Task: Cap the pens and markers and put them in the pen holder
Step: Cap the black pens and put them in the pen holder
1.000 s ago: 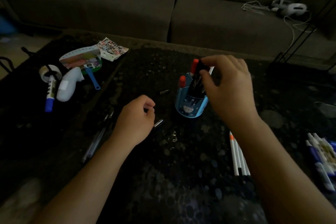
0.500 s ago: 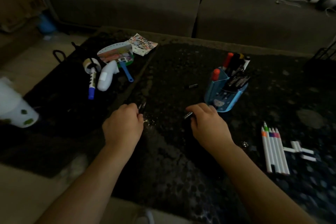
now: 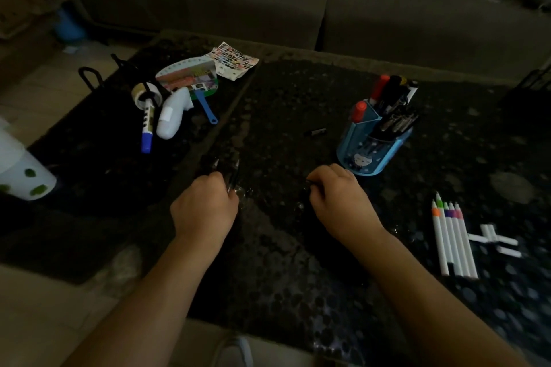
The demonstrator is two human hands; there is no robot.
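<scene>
Dimness is the risk — left hand (image 3: 205, 205), centre frame, grips thin dark pens (image 3: 235, 171), right hand (image 3: 337, 197) pinches a small dark piece (image 3: 310, 182), probably a cap, and a blind push could miss the tip or nudge the blue plastic pen holder (image 3: 372, 155) just upper right.

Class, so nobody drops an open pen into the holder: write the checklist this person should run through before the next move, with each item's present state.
Left hand grips black pens: ok.
Those pens capped: cannot tell, too dark.
Right hand pinches a dark piece; a cap: cannot tell.
Blue pen holder stands near the right hand: ok.
White markers capped: not ok; white caps lie beside them.
</scene>
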